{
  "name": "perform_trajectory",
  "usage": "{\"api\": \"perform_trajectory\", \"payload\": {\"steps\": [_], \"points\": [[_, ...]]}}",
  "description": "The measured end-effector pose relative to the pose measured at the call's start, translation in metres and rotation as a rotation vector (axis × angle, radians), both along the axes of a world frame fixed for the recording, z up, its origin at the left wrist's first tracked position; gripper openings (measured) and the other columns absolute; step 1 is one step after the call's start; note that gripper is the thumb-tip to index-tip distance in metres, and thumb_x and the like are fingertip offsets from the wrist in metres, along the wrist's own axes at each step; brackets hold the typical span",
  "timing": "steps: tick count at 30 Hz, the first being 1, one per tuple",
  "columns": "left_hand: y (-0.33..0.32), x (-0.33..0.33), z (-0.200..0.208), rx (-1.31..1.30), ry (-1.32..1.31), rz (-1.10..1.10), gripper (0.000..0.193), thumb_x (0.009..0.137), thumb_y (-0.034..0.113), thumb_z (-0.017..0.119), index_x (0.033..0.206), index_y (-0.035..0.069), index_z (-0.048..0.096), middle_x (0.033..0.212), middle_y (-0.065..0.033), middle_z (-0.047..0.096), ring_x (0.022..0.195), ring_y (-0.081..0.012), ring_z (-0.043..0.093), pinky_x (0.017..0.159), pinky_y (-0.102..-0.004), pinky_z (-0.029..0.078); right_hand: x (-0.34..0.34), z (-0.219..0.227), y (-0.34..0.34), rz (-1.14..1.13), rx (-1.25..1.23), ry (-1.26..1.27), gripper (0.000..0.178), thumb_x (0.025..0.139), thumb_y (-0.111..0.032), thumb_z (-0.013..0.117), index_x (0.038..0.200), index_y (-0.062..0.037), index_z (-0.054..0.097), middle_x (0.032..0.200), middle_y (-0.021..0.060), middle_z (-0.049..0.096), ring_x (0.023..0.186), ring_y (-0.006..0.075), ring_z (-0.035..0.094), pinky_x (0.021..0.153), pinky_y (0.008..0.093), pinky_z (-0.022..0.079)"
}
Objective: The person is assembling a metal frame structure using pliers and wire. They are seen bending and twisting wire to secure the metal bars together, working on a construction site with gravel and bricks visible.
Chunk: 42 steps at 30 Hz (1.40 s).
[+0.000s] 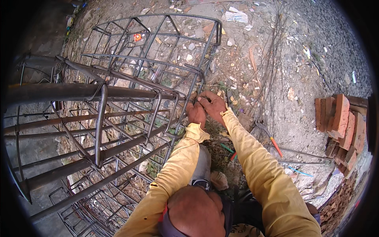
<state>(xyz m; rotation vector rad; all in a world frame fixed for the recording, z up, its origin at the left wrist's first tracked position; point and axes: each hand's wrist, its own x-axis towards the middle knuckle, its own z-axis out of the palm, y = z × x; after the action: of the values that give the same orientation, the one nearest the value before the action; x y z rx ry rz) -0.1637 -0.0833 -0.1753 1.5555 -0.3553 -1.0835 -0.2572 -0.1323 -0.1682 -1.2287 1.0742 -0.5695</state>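
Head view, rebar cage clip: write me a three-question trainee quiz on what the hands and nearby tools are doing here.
1. True or false: both hands, the left hand and the right hand, work together at one edge of the rebar cage.
2. Where does the orange-handled cutter lie?
A. in the right hand
B. on the ground by the person's right arm
C. on top of the brick stack
3. Fill in: the sleeves on both forearms are ____ in colour.

Key: 1 true; 2 B; 3 yellow.
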Motion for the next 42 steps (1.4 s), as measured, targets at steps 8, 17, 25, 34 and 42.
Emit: {"api": "perform_trajectory", "payload": {"steps": [8, 17, 25, 34, 42], "points": [[-0.003, 0.006, -0.024, 0.205, -0.441, -0.037, 0.035, 0.098, 0.018, 0.048, 0.126, -0.003, 0.049, 0.108, -0.0170, 0.059, 0.094, -0.0220, 0.058, 0.086, -0.0340, 0.046, -0.010, -0.030, 0.014, -0.022, 0.060, 0.069, 0.021, 0.092, -0.021, 0.064, 0.098, -0.0011, 0.068, 0.078, 0.0077, 0.067, 0.068, 0.0150, 0.059, 0.064, 0.0306, 0.047], [-0.008, 0.013, -0.039, 0.340, -0.362, 0.019, 0.030, 0.098, 0.012, 0.052, 0.125, -0.002, 0.050, 0.104, -0.0128, 0.059, 0.091, -0.0188, 0.056, 0.080, -0.0330, 0.047, 0.008, -0.032, 0.017, -0.272, 0.543, -0.058, 0.017, 0.086, -0.015, 0.071, 0.094, -0.0002, 0.071, 0.079, 0.0077, 0.069, 0.073, 0.0151, 0.061, 0.067, 0.0298, 0.049], [-0.004, 0.000, -0.009, 0.108, 0.000, 0.133, 0.025, 0.098, 0.007, 0.049, 0.123, 0.003, 0.045, 0.104, -0.0115, 0.056, 0.089, -0.0190, 0.059, 0.072, -0.0316, 0.050, 0.007, -0.008, 0.031, -0.284, 0.111, 0.274, 0.030, 0.079, -0.011, 0.073, 0.105, -0.0015, 0.061, 0.090, 0.0154, 0.067, 0.080, 0.0280, 0.065, 0.073, 0.0379, 0.052], [0.009, 0.033, -0.067, 0.123, -0.355, -0.067, 0.028, 0.096, 0.002, 0.047, 0.123, 0.001, 0.043, 0.103, -0.0122, 0.056, 0.084, -0.0196, 0.060, 0.072, -0.0322, 0.053, -0.004, 0.014, 0.025, 0.221, -0.268, 0.418, 0.029, 0.082, -0.005, 0.059, 0.111, -0.0071, 0.064, 0.104, 0.0211, 0.062, 0.101, 0.0394, 0.059, 0.087, 0.0466, 0.048], [-0.008, 0.015, -0.042, 0.115, -0.122, 0.052, 0.026, 0.092, 0.000, 0.050, 0.118, -0.001, 0.049, 0.095, -0.0117, 0.060, 0.078, -0.0168, 0.060, 0.069, -0.0305, 0.051, -0.005, -0.009, 0.000, 0.242, -0.556, 0.412, 0.020, 0.088, -0.013, 0.058, 0.107, -0.0077, 0.064, 0.096, 0.0177, 0.064, 0.099, 0.0377, 0.059, 0.084, 0.0460, 0.047]]}}
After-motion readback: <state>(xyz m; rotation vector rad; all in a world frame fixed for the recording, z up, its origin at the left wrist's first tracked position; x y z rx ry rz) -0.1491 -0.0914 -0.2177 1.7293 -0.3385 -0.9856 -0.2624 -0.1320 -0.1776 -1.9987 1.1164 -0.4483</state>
